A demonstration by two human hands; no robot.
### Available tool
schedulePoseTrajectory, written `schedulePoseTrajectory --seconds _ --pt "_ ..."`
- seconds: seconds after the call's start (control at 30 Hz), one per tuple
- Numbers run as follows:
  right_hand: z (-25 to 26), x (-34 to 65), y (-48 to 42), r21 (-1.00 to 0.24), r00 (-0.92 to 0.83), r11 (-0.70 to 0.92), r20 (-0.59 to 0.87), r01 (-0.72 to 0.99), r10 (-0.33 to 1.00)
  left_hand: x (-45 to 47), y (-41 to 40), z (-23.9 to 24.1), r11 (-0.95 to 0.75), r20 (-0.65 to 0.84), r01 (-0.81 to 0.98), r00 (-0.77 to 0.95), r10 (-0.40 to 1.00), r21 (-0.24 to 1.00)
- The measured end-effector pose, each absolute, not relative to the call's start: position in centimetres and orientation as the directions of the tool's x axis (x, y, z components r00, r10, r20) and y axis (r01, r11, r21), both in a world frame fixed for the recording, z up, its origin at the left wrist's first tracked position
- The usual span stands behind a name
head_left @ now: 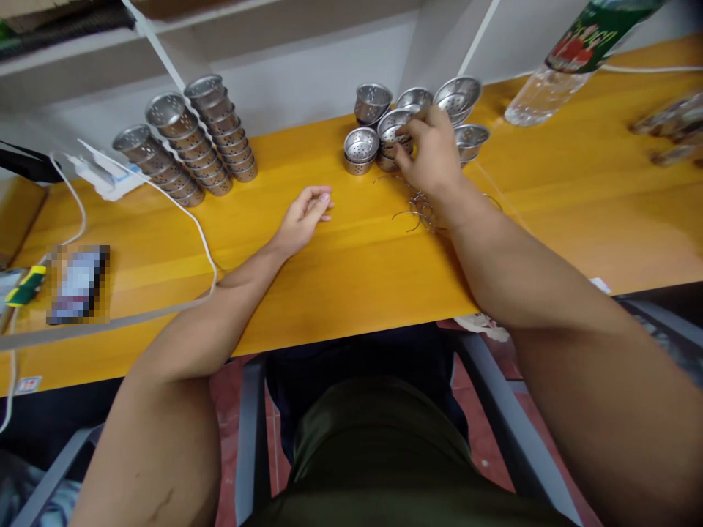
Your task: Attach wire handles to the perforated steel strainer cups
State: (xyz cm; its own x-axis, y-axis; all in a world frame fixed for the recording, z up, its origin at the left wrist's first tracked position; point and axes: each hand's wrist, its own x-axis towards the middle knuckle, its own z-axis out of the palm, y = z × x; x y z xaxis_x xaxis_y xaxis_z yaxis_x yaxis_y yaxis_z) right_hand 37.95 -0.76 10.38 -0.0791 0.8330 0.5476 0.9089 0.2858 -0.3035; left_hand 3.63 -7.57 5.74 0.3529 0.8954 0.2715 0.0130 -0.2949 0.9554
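Note:
My right hand (430, 148) reaches into a cluster of small perforated metal strainer cups (361, 145) at the back of the yellow table (340, 263). Its fingers are pinched on the rim of one cup (394, 126) in the middle of the cluster. My left hand (304, 217) rests on the tabletop to the left, palm partly up, fingers loosely curled and holding nothing. A small heap of thin wire handles (418, 208) lies just beneath my right wrist.
Three leaning stacks of nested strainer cups (190, 143) stand at the back left. A white cable (204, 245) runs from a power strip (104, 176). A plastic bottle (560, 62) lies at back right. A phone (77, 284) lies at left.

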Motion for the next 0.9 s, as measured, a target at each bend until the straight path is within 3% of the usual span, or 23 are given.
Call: schedulePoseTrajectory --seconds 0.17,0.27,0.33,0.37,0.43,0.53,0.7,0.8,0.9 --pt "10.6 38.0 -1.9 -0.260 -0.116 0.365 0.652 0.894 0.749 3.8 -8.0 6.2 -0.272 0.249 0.019 0.348 0.904 0.962" --pt "11.3 36.5 -3.1 -0.150 -0.277 0.532 0.720 0.833 0.637 4.2 -8.1 6.3 -0.238 0.215 0.035 0.319 0.923 0.971" --pt "12.1 34.4 -3.4 -0.126 -0.404 0.648 0.689 0.751 0.602 4.4 -7.9 6.1 -0.215 0.192 0.041 0.307 0.932 0.976" --pt "12.6 33.0 -3.2 -0.150 -0.450 0.693 0.659 0.706 0.602 4.5 -7.7 6.0 -0.211 0.188 0.042 0.307 0.933 0.977" --pt "13.8 29.4 -2.0 -0.349 -0.475 0.728 0.579 0.590 0.663 4.6 -7.3 5.6 -0.215 0.191 0.038 0.322 0.927 0.976" --pt "16.0 23.0 1.2 -0.705 -0.379 0.520 0.367 0.483 0.850 4.5 -6.6 5.0 -0.236 0.208 0.035 0.359 0.910 0.971" --pt "20.0 12.2 6.2 -0.812 -0.368 0.488 0.368 0.321 0.854 4.4 -5.9 4.1 -0.244 0.218 0.016 0.394 0.893 0.970" --pt "21.0 7.1 7.9 -0.865 -0.231 0.356 0.288 0.355 0.929 4.2 -6.0 4.1 -0.277 0.245 0.022 0.405 0.881 0.961" --pt "20.2 4.2 9.4 -0.870 -0.228 0.315 0.242 0.378 0.943 4.1 -6.3 4.1 -0.265 0.239 0.006 0.408 0.881 0.964"
